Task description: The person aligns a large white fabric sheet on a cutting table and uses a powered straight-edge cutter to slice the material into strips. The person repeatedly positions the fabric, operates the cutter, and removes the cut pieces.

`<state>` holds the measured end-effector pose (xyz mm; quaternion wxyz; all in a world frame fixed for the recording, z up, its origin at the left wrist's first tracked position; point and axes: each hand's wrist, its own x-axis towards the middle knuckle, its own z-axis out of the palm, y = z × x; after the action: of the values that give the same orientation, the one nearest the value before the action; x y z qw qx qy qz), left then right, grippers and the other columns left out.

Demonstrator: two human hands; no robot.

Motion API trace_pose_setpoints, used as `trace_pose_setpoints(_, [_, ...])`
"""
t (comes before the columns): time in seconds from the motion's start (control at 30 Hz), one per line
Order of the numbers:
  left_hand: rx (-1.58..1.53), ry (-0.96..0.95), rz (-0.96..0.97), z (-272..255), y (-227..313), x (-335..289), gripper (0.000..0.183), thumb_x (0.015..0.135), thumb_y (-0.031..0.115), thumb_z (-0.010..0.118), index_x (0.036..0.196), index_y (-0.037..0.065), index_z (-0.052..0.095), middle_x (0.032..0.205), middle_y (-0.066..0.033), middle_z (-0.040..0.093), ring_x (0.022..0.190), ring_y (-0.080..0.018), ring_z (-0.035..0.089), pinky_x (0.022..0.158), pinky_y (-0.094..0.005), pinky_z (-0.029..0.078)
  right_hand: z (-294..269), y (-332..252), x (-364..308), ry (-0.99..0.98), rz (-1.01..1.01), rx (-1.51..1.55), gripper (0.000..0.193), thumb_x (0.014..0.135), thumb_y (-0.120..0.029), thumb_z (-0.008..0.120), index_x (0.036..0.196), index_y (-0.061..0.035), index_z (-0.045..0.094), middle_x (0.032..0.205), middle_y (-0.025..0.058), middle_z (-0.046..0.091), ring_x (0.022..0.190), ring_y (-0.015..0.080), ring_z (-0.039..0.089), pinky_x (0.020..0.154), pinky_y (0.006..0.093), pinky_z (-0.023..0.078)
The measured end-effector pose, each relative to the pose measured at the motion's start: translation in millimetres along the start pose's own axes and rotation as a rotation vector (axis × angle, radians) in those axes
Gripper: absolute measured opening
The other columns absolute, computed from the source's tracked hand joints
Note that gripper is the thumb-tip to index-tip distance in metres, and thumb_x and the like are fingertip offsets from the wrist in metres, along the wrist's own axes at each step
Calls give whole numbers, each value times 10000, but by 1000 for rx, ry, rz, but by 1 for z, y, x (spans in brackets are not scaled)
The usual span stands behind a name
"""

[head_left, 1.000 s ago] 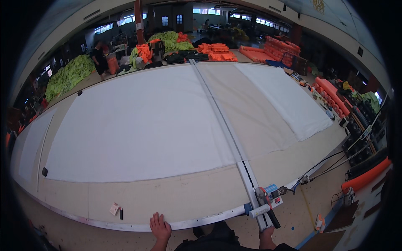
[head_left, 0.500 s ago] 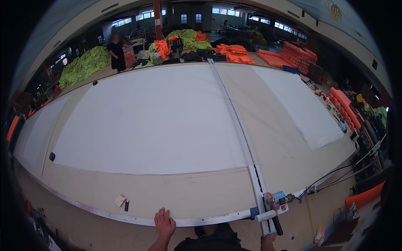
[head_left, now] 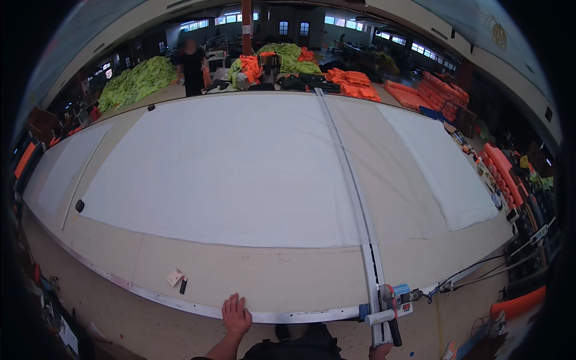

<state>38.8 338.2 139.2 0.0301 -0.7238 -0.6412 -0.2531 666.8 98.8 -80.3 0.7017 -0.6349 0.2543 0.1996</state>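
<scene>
My left hand (head_left: 237,313) lies on the metal front edge of the wide cutting table, with its fingers stretched out and holding nothing. My right hand (head_left: 380,351) is at the near end of a long metal rail (head_left: 354,191), low in the picture; its fingers are mostly hidden. Just above it, an end cutter (head_left: 389,298) with a white cylinder and a black handle sits on the rail. The rail crosses the table from front to back over the right edge of a big white fabric sheet (head_left: 228,174).
Near my left hand lie a small box (head_left: 174,277) and a black lighter-shaped item (head_left: 183,286). Dark weights (head_left: 80,206) hold the sheet's left side. More white fabric (head_left: 444,174) lies right. A cable (head_left: 474,264) trails right; a person (head_left: 192,69) stands beyond the table.
The view has turned a little left, so the table and background sit farther right in the picture. Both hands keep their places on the table edge and at the rail's end.
</scene>
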Motion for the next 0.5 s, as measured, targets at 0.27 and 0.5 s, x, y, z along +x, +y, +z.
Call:
trace_pose_setpoints(0.27, [-22,1,-8,1,2,0,488,857,189,633,1332,78,632,1496,-189,554,1415,-393,498,1199,-586,358,3,-3,-2,94,36,9,543,1016,-494,501,1238,-47,712,1128,88,709,1014,278,633,858,389,566])
trace_pose_setpoints(0.5, [-16,-9,-14,2,0,0,490,855,199,636,1331,83,635,1500,-182,550,1413,-392,499,1203,-585,356,5,-4,0,17,25,-19,566,1031,-529,448,1317,-88,661,1239,78,682,1123,292,619,925,437,540])
